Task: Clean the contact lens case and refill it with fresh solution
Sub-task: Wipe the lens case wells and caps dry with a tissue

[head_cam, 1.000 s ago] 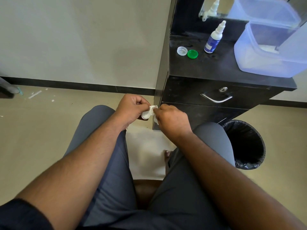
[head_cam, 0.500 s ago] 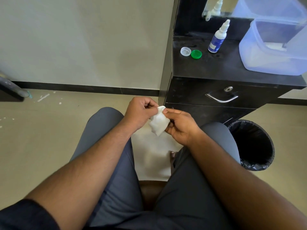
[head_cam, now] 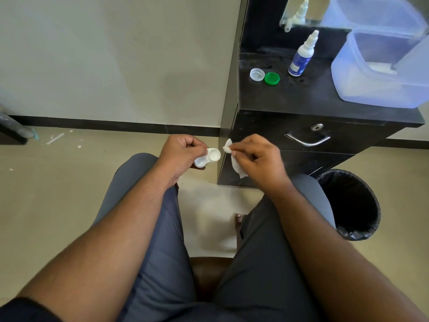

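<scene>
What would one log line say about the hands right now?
left hand: holds case, caps off | right hand: pinches tissue, clear of case | caps, bottle: on cabinet

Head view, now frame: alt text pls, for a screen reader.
Seated person's left hand holds an open white lens case, right hand pinches a white tissue beside it, not touching. On the black cabinet: clear cap, green cap, solution bottle, plastic tub.

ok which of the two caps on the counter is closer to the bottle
The green cap. It lies between the clear cap and the solution bottle, so the clear one is farther.
</scene>
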A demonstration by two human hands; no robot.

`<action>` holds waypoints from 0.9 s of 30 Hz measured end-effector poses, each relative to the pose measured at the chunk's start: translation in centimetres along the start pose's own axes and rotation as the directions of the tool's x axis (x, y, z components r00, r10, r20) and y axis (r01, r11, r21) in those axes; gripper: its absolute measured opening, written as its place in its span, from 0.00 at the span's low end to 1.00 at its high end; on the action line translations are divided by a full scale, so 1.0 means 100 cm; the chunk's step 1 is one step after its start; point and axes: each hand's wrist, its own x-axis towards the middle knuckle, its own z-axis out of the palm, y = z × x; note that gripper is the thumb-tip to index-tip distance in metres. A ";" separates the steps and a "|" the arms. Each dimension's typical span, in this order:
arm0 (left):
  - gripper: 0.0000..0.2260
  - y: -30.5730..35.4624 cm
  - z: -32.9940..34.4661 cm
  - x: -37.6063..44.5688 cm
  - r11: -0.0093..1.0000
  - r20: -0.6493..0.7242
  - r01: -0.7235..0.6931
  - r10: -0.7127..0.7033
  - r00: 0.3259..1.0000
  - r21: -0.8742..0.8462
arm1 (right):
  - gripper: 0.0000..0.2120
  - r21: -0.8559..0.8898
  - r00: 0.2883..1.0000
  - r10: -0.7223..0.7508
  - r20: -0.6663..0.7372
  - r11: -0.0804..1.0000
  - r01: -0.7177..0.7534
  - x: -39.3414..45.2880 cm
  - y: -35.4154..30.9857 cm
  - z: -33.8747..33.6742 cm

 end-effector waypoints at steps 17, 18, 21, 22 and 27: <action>0.06 -0.003 0.006 -0.005 0.987 0.193 -0.023 -0.009 0.981 0.160 | 0.03 -0.358 0.913 -0.261 0.314 0.858 0.368 0.000 -0.001 0.028; 0.06 -0.003 0.007 -0.005 0.988 0.191 -0.021 -0.009 0.982 0.152 | 0.03 -0.359 0.927 -0.243 0.287 0.869 0.339 0.000 -0.001 0.029; 0.06 -0.003 0.007 -0.005 0.993 0.186 -0.012 -0.010 0.982 0.118 | 0.05 -0.363 0.964 -0.167 0.207 0.902 0.234 -0.002 -0.004 0.032; 0.06 -0.003 0.007 -0.005 0.994 0.182 -0.008 -0.012 0.983 0.110 | 0.06 -0.358 0.978 -0.118 0.170 0.917 0.173 -0.003 -0.006 0.034; 0.08 -0.002 0.013 -0.006 0.998 0.115 -0.002 -0.006 0.993 0.065 | 0.07 -0.303 0.971 0.235 0.029 0.928 -0.216 -0.004 -0.017 0.041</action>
